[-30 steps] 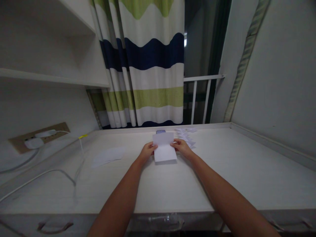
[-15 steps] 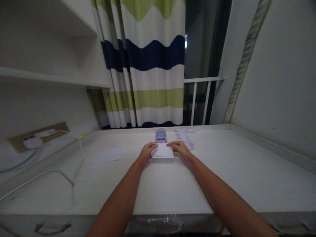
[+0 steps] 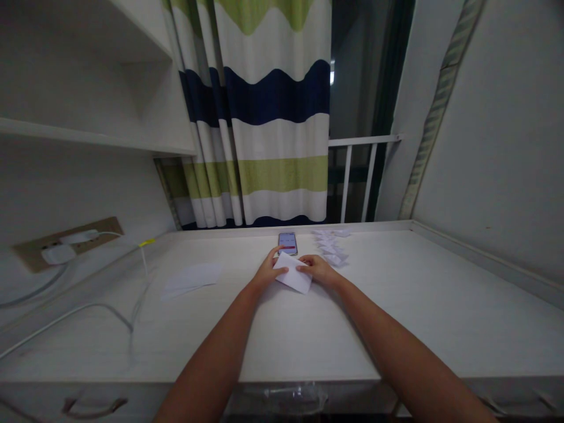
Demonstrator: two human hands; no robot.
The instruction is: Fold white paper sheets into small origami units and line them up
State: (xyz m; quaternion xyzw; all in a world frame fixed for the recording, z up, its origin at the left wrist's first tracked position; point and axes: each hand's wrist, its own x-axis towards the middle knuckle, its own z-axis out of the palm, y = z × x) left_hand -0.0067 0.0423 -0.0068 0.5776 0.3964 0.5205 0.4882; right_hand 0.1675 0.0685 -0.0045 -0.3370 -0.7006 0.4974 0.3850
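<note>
A folded white sheet of paper (image 3: 294, 274) lies askew on the white desk (image 3: 282, 329), held between both hands. My left hand (image 3: 269, 272) pinches its left edge with thumb on top. My right hand (image 3: 316, 269) presses and grips its right edge. Just beyond the paper a phone (image 3: 288, 242) with a lit screen lies flat on the desk.
Several small folded paper pieces (image 3: 330, 247) lie right of the phone. Another white sheet (image 3: 191, 277) rests on the left. White cables (image 3: 88, 305) run from a wall socket (image 3: 61, 247). A striped curtain (image 3: 264, 117) and a railing (image 3: 356, 170) stand behind; shelves on the left.
The upright flap of the paper came down into a flat fold, uncovering the phone. Both hands then turned the folded sheet to lie askew.
</note>
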